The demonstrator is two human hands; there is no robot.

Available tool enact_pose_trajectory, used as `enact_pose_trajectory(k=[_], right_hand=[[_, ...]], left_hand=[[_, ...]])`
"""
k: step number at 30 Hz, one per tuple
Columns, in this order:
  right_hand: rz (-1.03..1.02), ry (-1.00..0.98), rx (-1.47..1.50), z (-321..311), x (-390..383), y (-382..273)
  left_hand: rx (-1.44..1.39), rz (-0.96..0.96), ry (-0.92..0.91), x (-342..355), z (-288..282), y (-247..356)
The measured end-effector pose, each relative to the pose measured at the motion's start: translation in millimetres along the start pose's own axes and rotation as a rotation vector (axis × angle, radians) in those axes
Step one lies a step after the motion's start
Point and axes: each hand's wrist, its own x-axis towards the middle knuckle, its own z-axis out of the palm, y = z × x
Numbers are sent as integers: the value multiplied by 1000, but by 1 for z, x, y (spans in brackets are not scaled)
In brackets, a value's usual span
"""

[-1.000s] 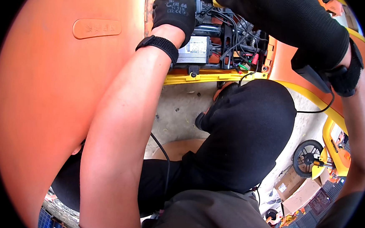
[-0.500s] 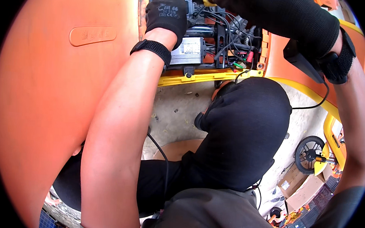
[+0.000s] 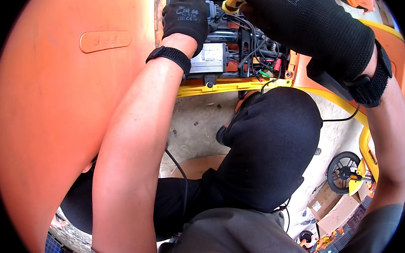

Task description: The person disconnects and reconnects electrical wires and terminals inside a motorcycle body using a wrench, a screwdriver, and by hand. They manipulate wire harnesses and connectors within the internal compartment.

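Observation:
My left hand (image 3: 184, 18), in a black glove, has its fingers curled at the upper left of an open electronics compartment, beside a silver controller (image 3: 208, 57); what they grip is hidden. My right hand (image 3: 306, 26), also gloved, is closed on a yellow-handled tool (image 3: 231, 4) above the bundled black cables (image 3: 247, 41); the tool's working end is not clear. Red and green connectors (image 3: 277, 64) sit at the compartment's right. A yellow rail (image 3: 223, 86) runs along its lower edge.
A large orange body panel (image 3: 60, 108) fills the left side. My bent knee (image 3: 271, 144) is below the compartment. Lower right are a black-spoked wheel (image 3: 339, 172), a cardboard box (image 3: 334, 209) and scattered parts. A black cable (image 3: 179, 167) hangs beside my left arm.
Over the last second my left hand has shifted slightly left. My right hand and the yellow-handled tool have moved left, with the tool now tilted lower among the cables.

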Motion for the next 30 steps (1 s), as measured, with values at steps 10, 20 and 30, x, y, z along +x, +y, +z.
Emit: enact_pose_trajectory(k=[10, 20, 30], right_hand=[[6, 118, -1, 12, -4, 15], [79, 62, 66, 48, 17, 0], [149, 145, 81, 50, 1, -4]], left_hand=[[-33, 151, 229, 5, 28, -19], [-163, 174, 152, 6, 58, -25], [-83, 202, 115, -3, 47, -36]])
